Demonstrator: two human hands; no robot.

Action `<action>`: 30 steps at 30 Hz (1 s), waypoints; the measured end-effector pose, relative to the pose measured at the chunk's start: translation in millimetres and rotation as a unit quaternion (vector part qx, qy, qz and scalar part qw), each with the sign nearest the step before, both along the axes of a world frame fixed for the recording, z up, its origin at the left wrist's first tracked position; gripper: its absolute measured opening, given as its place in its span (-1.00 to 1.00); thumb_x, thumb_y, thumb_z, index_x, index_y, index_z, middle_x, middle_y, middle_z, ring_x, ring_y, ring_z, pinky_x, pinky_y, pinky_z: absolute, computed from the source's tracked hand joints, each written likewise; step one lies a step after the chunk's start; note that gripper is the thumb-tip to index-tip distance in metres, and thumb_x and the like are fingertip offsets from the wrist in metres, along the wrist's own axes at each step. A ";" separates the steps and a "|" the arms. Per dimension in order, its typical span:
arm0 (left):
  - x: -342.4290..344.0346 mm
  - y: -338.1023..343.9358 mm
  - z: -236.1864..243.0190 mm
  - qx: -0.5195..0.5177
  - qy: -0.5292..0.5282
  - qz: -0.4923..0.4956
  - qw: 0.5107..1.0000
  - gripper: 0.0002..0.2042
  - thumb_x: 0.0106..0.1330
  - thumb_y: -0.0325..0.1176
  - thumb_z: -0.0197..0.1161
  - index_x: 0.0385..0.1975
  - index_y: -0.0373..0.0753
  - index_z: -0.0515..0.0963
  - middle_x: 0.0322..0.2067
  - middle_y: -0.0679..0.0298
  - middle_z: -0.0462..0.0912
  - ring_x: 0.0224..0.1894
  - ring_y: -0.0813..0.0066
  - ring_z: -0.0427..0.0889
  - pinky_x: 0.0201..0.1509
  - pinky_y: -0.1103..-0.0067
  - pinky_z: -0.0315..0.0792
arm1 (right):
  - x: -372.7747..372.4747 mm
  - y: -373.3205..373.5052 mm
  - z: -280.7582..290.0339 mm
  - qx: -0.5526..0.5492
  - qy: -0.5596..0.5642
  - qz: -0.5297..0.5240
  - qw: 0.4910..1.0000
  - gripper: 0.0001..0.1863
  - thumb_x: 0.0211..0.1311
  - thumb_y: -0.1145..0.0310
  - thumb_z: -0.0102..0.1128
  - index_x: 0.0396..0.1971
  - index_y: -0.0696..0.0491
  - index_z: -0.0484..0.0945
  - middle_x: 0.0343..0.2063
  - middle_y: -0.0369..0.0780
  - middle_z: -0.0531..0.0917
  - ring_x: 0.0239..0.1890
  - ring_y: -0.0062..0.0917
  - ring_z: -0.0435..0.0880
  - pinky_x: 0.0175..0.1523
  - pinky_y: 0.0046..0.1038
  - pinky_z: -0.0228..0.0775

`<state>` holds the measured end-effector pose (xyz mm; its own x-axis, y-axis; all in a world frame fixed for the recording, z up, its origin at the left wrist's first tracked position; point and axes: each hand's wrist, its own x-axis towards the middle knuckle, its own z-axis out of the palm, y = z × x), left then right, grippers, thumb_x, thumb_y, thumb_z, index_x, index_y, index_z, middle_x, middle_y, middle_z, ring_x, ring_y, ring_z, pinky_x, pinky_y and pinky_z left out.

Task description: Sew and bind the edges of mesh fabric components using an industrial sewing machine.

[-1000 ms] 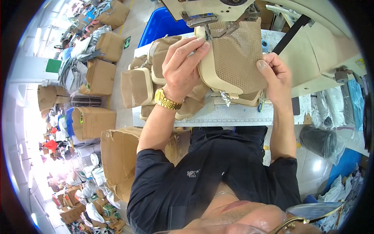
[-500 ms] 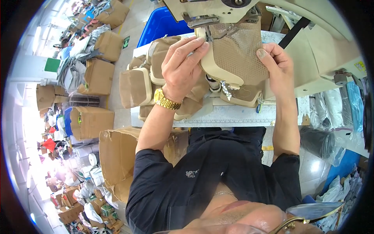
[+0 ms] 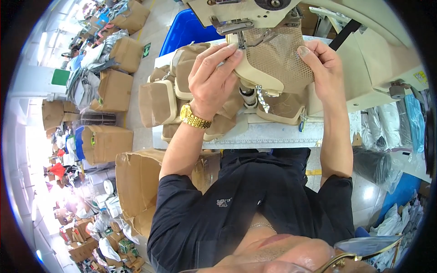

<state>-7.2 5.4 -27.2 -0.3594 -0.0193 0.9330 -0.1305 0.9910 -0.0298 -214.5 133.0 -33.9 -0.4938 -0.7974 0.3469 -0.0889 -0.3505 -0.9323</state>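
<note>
A tan mesh pouch [image 3: 280, 61] with cream edging lies under the presser foot [image 3: 241, 41] of a sewing machine [image 3: 268, 20]. My left hand [image 3: 213, 75] grips its cream left edge right beside the foot, fingertips close to the metal; the thumb is hidden. With thumb and bent fingers, my right hand [image 3: 324, 68] pinches the mesh at its right side. A shiny zipper pull [image 3: 262, 99] dangles below the pouch's near edge. Left of my left wrist, several brown pouches with cream trim [image 3: 157, 103] are heaped on the worktable [image 3: 268, 141].
Behind the table stands a blue plastic bin [image 3: 184, 29]. An open cardboard box [image 3: 136, 182] sits at the near left, against the table. Several filled cartons [image 3: 114, 88] line the floor farther left. Plastic-wrapped rolls [image 3: 373, 166] lie at the right.
My right hand has moved slightly up and to the left with the mesh edge, which bunches a little more. The pouch has shifted slightly; my left hand stays beside the foot.
</note>
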 end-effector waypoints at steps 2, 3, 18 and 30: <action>1.8 0.3 -0.9 -0.002 -0.011 0.011 1.000 -0.67 -0.13 -0.64 0.33 -0.28 -0.25 0.71 -0.20 0.25 0.68 -0.12 0.28 0.66 -0.08 0.48 0.60 | -1.7 -1.8 -1.5 0.004 0.013 -0.002 1.000 -0.86 0.27 0.38 0.24 -0.37 0.15 0.62 -0.55 -0.51 0.48 -0.48 -0.88 0.31 -0.38 -0.73 0.14; 0.7 -0.6 -0.8 -0.002 -0.011 0.011 1.000 -0.67 -0.13 -0.64 0.33 -0.28 -0.25 0.71 -0.20 0.25 0.68 -0.12 0.28 0.66 -0.08 0.48 0.60 | -3.2 -3.3 -0.9 0.004 0.014 -0.003 1.000 -0.86 0.27 0.38 0.24 -0.37 0.15 0.62 -0.55 -0.51 0.48 -0.48 -0.88 0.31 -0.38 -0.73 0.14; 5.0 3.8 -6.9 0.008 -0.012 -0.020 1.000 -0.76 -0.05 -0.52 0.41 -0.31 -0.23 0.68 -0.19 0.23 0.69 -0.05 0.23 0.66 0.03 0.38 0.57 | 12.1 20.9 16.5 -0.023 0.117 0.039 0.992 -0.63 0.20 0.46 0.31 0.03 0.08 0.56 -0.49 -0.46 0.46 -0.44 -0.82 0.36 -0.33 -0.71 0.18; 7.3 -2.8 10.7 0.013 -0.052 -0.013 0.998 -0.73 -0.04 -0.50 0.44 -0.27 -0.21 0.70 -0.16 0.26 0.68 -0.05 0.25 0.66 0.01 0.44 0.58 | 9.8 17.3 18.4 0.000 0.139 0.065 0.988 -0.71 0.27 0.48 0.22 -0.01 0.08 0.59 -0.57 -0.47 0.43 -0.49 -0.82 0.33 -0.36 -0.71 0.19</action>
